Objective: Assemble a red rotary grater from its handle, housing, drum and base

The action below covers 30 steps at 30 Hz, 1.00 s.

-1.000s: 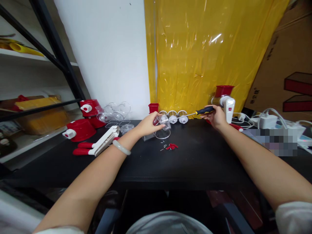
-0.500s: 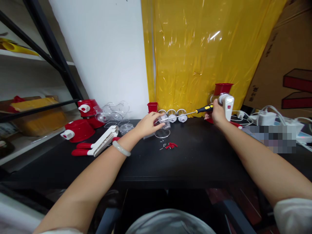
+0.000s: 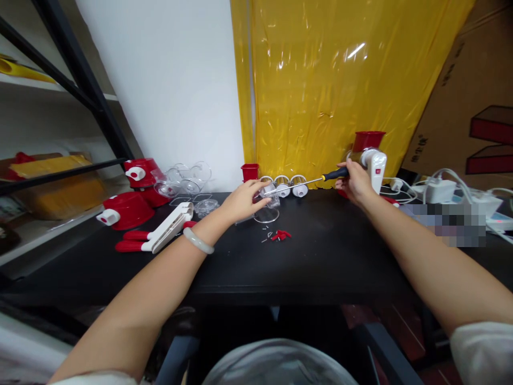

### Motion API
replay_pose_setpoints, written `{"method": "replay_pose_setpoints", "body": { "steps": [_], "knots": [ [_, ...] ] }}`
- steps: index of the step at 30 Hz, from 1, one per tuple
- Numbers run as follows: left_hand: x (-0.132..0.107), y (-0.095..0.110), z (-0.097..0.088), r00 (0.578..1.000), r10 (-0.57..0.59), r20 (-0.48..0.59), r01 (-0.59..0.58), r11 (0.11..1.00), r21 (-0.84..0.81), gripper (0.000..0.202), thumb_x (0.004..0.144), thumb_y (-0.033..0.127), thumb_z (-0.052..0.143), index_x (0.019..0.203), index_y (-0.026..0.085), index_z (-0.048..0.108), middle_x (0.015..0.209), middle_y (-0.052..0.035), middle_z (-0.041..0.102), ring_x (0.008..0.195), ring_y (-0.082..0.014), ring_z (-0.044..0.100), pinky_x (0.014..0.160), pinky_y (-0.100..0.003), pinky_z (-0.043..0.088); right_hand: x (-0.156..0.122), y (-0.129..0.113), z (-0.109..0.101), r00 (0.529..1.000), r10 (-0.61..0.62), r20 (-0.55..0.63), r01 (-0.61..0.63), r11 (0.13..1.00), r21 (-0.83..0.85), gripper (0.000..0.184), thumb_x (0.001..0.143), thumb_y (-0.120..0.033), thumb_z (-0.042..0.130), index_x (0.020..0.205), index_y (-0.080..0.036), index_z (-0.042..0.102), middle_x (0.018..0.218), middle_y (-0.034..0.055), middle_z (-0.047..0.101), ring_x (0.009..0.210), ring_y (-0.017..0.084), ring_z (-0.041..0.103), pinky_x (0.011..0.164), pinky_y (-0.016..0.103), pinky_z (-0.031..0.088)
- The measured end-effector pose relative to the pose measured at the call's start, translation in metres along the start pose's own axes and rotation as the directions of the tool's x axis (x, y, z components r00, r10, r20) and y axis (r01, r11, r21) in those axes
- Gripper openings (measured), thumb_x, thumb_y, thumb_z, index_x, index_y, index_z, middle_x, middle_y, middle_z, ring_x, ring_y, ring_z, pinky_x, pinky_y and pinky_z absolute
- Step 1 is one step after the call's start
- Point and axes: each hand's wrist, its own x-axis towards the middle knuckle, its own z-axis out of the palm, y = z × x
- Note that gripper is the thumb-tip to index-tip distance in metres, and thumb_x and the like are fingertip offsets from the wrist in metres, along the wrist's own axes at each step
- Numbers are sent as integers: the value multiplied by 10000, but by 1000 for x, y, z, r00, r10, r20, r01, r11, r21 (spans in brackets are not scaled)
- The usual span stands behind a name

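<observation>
My left hand (image 3: 246, 200) grips a clear plastic part (image 3: 273, 200) between thumb and fingers, above the black table. A round clear rim (image 3: 266, 215) shows just below it. In my right hand (image 3: 356, 179) is a screwdriver (image 3: 335, 174) with a dark handle, yellow at its front end. Its long metal shaft lies nearly level and points left. The tip reaches the clear part by my left fingers; the exact contact is too small to make out. Small red pieces (image 3: 281, 235) and several thin metal bits (image 3: 264, 234) lie on the table in front.
Metal drums with white ends (image 3: 298, 187) and a red hopper (image 3: 250, 171) stand at the back. A white-and-red assembly (image 3: 375, 168) is right. Left are red bases (image 3: 127, 209), white-red handles (image 3: 172, 227) and clear housings (image 3: 186, 179). Cables and chargers (image 3: 441, 190) lie far right.
The screwdriver handle has turned: its yellow patch no longer shows. My right fingers have shifted around it. My left hand stays on the clear part, and the view has moved slightly.
</observation>
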Motion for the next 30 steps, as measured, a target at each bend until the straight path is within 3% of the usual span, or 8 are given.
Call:
{"method": "replay_pose_setpoints", "body": {
  "steps": [3,7,11,14,19,23,26,30],
  "knots": [
    [0,0,-1,1000,4,1,-4,1000,1,504,910,479,491,1354,242,479,1291,-110,540,1174,-249,522,1010,-412,414,4,2,-4,1000,-22,-11,21,997,-81,403,837,-623,496,803,-225,546,398,-51,457,289,106,431,302,211,363],
    [0,0,0,1000,12,4,-12,1000,-7,504,911,471,494,1355,233,475,1292,-111,541,1171,-248,524,1013,-416,413,7,3,-7,996,85,24,-84,996,-19,424,891,-566,322,852,-214,555,489,12,579,365,156,558,323,236,394],
    [0,-1,1,1000,20,-1,-20,1000,-15,507,904,467,509,1351,231,478,1281,-113,545,1170,-254,524,1005,-422,420,6,2,-5,998,49,27,-50,998,27,253,847,-412,430,907,-209,568,662,14,655,439,152,623,331,218,384],
    [1,-1,1,1000,31,5,-31,999,-40,496,902,448,517,1343,224,487,1267,-116,552,1168,-253,524,1011,-430,416,6,2,-4,999,31,15,-31,1000,0,195,832,-375,500,916,-212,566,628,-11,629,429,136,615,329,200,378],
    [1,-1,1,998,57,-3,-57,997,-59,497,900,440,519,1344,218,489,1262,-112,552,1175,-245,521,1022,-419,410,9,5,-7,998,-52,32,54,994,-97,273,834,-509,559,862,-241,518,422,-70,492,324,121,512,321,210,398],
    [1,-2,1,998,61,-10,-61,995,-77,490,898,428,527,1342,227,488,1270,-112,550,1178,-248,521,1022,-430,409,11,9,-9,984,-173,36,176,974,-140,395,779,-640,566,774,-250,500,374,-80,422,283,109,445,304,221,384],
    [1,-1,0,997,72,-8,-72,994,-78,490,895,426,529,1337,219,489,1247,-113,558,1154,-245,532,1004,-422,423,9,7,-7,993,-120,11,120,988,-95,423,826,-658,433,792,-245,518,439,-45,492,331,131,520,298,227,380],
    [0,1,0,999,39,-4,-40,997,-63,486,895,422,526,1337,222,487,1186,-109,572,1078,-235,560,965,-419,447,4,3,-3,1000,-21,2,21,1000,-22,299,845,-506,392,857,-239,526,606,-19,606,428,154,615,304,222,380]
  ]
}}
